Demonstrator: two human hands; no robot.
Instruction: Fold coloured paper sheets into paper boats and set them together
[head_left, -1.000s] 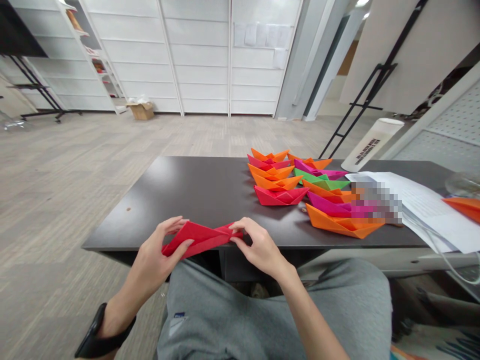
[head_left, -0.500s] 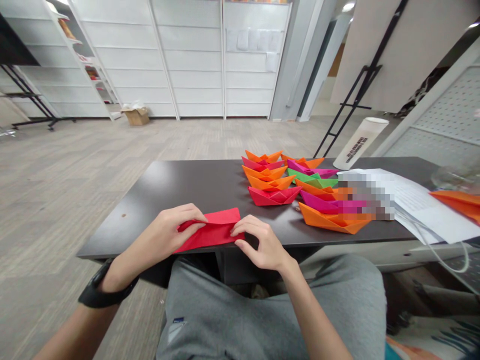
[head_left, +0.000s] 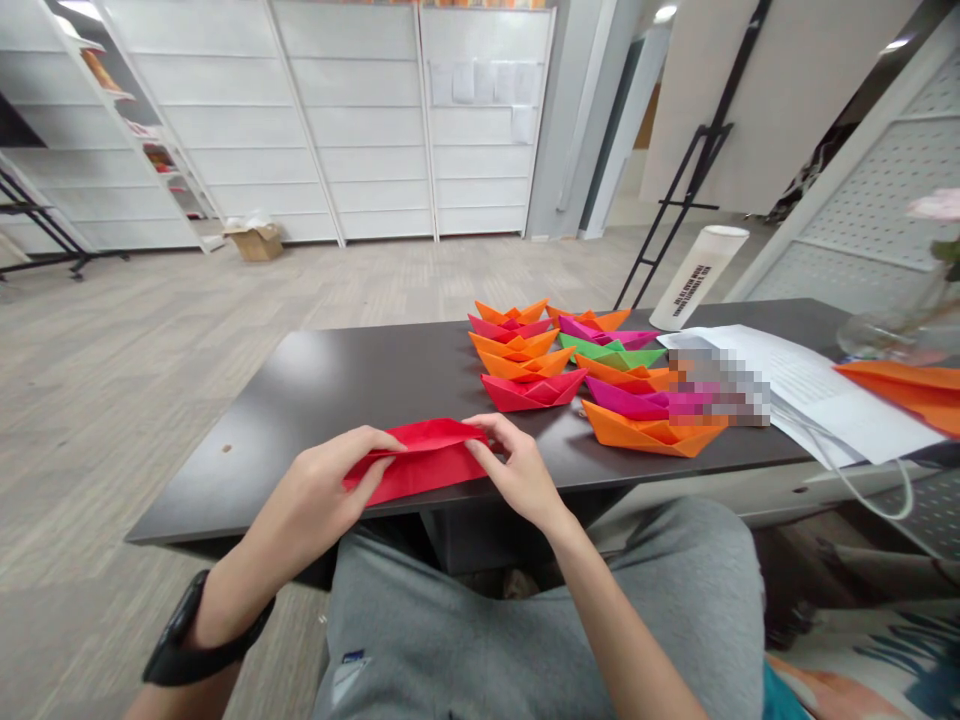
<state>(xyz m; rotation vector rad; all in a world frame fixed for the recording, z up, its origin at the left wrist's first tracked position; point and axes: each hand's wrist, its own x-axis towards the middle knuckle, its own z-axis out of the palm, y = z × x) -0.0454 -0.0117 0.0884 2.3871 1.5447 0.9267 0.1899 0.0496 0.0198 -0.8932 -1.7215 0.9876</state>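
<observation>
A red sheet of folded paper [head_left: 431,475] lies at the front edge of the dark table [head_left: 337,375], with a raised fold running along its length. My left hand [head_left: 337,475] pinches that fold near its left end, thumb below and fingers above. At the right end my right hand [head_left: 517,460] grips the same fold between thumb and fingers. Just beyond my right hand stand two rows of folded paper boats, among them a red boat [head_left: 532,391], a green boat [head_left: 611,352] and an orange boat [head_left: 652,432].
Right of the boats lie white printed papers [head_left: 817,390] with a white cable [head_left: 889,515] beside them. A white cylinder [head_left: 697,280] leans at the table's back edge. An orange folded paper [head_left: 907,390] rests far right, near a clear glass vase [head_left: 885,335].
My right hand has moved up from the paper's lower right side to its fold and now pinches it. The paper's fold stands more open. The view has shifted slightly.
</observation>
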